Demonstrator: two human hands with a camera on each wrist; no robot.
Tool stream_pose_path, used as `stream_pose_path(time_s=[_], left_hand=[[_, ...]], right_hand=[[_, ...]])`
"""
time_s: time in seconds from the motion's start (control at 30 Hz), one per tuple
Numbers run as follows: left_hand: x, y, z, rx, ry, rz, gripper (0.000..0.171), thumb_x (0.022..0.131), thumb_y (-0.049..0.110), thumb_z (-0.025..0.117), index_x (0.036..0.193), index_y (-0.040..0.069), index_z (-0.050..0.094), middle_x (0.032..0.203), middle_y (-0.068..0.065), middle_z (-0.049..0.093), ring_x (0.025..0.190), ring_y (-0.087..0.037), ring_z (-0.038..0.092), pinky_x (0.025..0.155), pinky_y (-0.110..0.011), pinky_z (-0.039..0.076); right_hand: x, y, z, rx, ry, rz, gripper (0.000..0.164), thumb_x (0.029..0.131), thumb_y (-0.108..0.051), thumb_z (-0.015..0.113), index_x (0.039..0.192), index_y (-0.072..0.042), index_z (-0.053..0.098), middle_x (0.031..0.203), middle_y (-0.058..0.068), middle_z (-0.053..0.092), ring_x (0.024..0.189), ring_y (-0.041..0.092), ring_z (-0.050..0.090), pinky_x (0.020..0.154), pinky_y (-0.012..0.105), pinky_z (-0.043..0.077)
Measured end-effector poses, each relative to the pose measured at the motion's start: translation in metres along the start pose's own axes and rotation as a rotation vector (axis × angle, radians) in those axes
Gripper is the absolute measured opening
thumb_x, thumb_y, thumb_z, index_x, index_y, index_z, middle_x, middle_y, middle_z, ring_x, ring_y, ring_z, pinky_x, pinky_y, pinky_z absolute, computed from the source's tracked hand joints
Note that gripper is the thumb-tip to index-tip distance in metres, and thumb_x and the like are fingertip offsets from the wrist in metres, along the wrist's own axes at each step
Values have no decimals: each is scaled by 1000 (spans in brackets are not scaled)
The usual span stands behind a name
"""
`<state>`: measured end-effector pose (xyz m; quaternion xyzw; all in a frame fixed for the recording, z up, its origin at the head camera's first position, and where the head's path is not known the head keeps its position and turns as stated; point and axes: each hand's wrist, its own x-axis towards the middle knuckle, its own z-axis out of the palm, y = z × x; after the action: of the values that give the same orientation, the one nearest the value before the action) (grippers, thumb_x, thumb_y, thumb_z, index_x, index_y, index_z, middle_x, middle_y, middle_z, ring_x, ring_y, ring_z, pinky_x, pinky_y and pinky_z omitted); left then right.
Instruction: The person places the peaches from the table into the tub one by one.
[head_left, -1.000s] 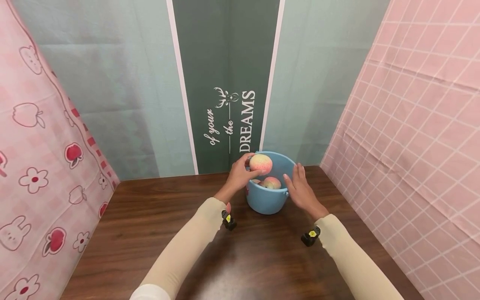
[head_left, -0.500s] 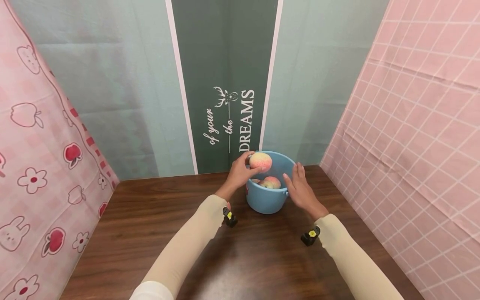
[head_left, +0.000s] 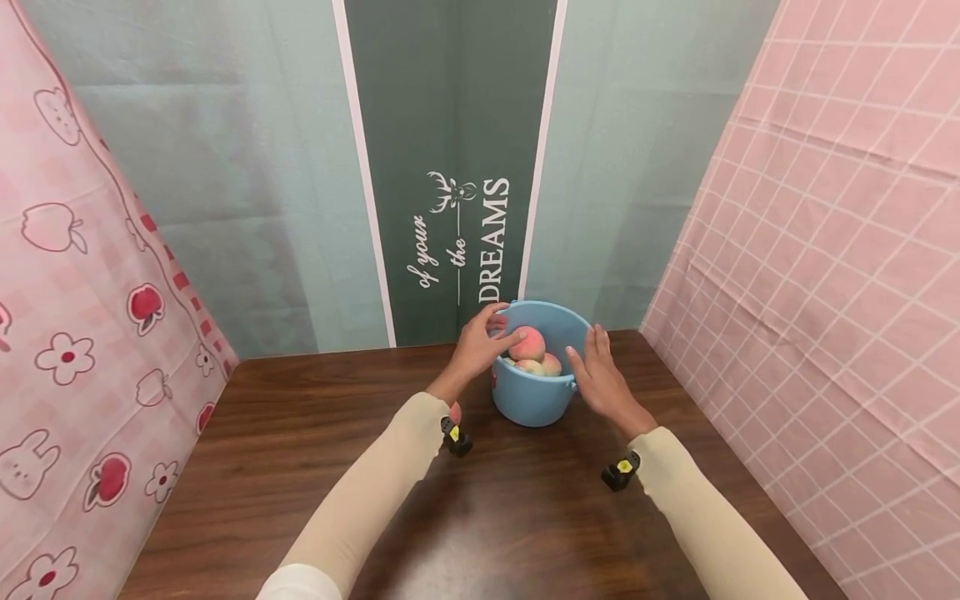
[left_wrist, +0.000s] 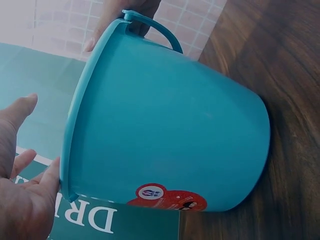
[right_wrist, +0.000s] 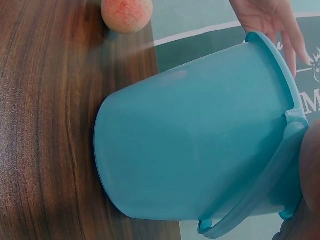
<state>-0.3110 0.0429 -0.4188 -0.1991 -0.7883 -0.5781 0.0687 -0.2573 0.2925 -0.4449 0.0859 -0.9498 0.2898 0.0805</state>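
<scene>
A blue bucket (head_left: 532, 400) stands on the table, a red sticker on its side in the left wrist view. Inside it are several peaches; a pinkish peach (head_left: 528, 342) shows above the paler peaches (head_left: 534, 367). My left hand (head_left: 474, 346) is over the bucket's left rim with thumb and fingers spread, holding nothing. In the head view its thumb tip overlaps the upper peach; whether they touch I cannot tell. My right hand (head_left: 606, 382) rests on the right rim, fingers straight, near the bucket's handle (right_wrist: 265, 185).
Another peach (right_wrist: 126, 15) lies on the wooden table (head_left: 360, 375) left of the bucket, mostly hidden by my left wrist in the head view. A green cloth (head_left: 450, 100) hangs behind the table. Pink cloths (head_left: 810, 208) hang at both sides.
My left hand has let go of the peach, which has dropped from rim height into the bucket on top of the others. My right hand stays on the rim.
</scene>
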Motion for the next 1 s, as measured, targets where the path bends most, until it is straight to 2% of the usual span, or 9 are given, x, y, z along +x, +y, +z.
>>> stream_pose_path(time_s=[0.13, 0.3, 0.47, 0.63, 0.73, 0.87, 1.0], left_hand=[[-3, -2, -4, -34, 16, 15, 64, 90, 21, 80, 145, 6, 52, 127, -19, 64, 120, -30, 63, 100, -40, 53], [-8, -8, -9, -47, 29, 4, 63, 89, 18, 81, 144, 7, 52, 130, -22, 62, 121, -28, 62, 100, -37, 52], [-18, -10, -15, -93, 13, 9, 68, 88, 20, 82, 145, 4, 50, 131, -22, 62, 124, -33, 60, 104, -44, 50], [-26, -11, -18, -118, 15, 10, 68, 86, 23, 84, 144, 8, 52, 129, -17, 63, 123, -32, 60, 104, -48, 48], [-30, -13, -21, -141, 14, 23, 66, 86, 23, 84, 143, 10, 53, 128, -16, 63, 123, -35, 60, 103, -47, 49], [-40, -15, -26, -217, -1, 36, 63, 87, 17, 83, 142, 8, 55, 126, -17, 63, 125, -40, 58, 104, -43, 49], [-51, -16, -33, -250, -16, 43, 61, 86, 15, 83, 141, 11, 56, 128, -19, 63, 124, -34, 60, 105, -43, 48]], right_hand=[[1, 0, 0, -2, 5, -6, 83, 108, -55, 24, 159, 3, -7, 167, 16, -18, 154, 38, -10, 119, 64, 13], [2, 1, 0, -6, -1, 7, 84, 108, -57, 23, 159, 1, -9, 167, 15, -20, 154, 36, -11, 118, 65, 13], [1, 1, 1, -10, 0, 6, 84, 108, -57, 23, 159, 1, -9, 167, 15, -20, 154, 37, -11, 118, 65, 14], [1, 0, 2, -8, 3, 0, 84, 108, -57, 23, 159, 2, -8, 167, 16, -19, 154, 37, -10, 118, 65, 14], [2, -1, 2, -8, 7, -5, 84, 108, -57, 22, 159, 3, -7, 167, 16, -18, 154, 37, -10, 119, 65, 14], [1, -1, 3, -10, 4, -3, 83, 108, -57, 23, 159, 2, -8, 167, 16, -19, 154, 37, -10, 118, 65, 14], [0, -1, 3, -2, 5, 3, 83, 108, -57, 23, 159, 0, -8, 167, 14, -20, 154, 37, -11, 117, 67, 13]])
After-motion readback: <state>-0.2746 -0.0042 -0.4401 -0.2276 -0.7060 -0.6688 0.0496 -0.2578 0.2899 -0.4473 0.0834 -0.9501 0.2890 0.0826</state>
